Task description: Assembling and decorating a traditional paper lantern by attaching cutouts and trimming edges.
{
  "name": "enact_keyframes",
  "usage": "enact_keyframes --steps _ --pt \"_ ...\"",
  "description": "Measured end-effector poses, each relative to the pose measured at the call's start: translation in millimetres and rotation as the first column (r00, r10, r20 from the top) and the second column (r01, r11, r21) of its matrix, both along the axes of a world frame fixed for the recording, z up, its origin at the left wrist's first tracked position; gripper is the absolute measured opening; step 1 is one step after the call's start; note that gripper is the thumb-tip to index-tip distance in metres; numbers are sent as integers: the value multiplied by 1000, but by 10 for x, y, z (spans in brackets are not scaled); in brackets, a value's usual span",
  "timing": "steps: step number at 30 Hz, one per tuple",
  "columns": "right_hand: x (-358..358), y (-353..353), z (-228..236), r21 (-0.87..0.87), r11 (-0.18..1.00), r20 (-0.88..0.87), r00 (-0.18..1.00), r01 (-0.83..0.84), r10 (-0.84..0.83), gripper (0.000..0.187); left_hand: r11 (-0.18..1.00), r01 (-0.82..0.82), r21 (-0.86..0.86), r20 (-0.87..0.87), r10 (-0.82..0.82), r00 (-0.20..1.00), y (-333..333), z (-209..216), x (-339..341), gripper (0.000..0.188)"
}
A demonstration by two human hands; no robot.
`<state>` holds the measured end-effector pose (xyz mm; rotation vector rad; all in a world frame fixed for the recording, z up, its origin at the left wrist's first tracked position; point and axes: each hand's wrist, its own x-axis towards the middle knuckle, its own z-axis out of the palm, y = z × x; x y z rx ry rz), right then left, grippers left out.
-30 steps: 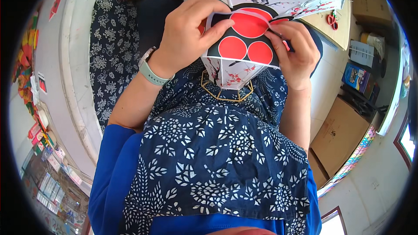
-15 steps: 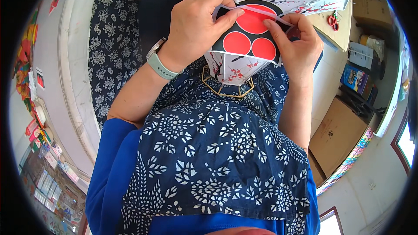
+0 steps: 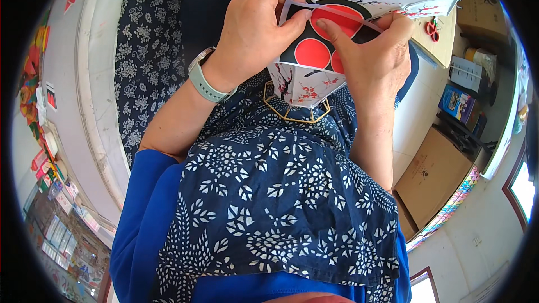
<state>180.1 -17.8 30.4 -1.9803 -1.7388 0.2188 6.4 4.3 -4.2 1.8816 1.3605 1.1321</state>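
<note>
left hand [image 3: 255,36] pinching the upper left edge of black sticker with red circles [image 3: 323,36] | right hand [image 3: 373,59] pressing fingertips on its right side | sticker lies on blossom-print paper lantern [image 3: 306,87] over lap | red scissors [image 3: 433,28] on table [image 3: 443,50] beyond | cardboard box [image 3: 435,177], contents hidden
</note>
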Motion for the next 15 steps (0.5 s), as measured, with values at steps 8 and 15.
enact_keyframes --steps 8,15 --pt "-44 36 18 -63 997 30 999 31 -29 87 1000 -7 -20 41 8 999 0 -22 2 18" --pt "80 10 12 14 999 2 999 -39 39 71 998 -6 -65 46 9 999 -8 5 13 17"
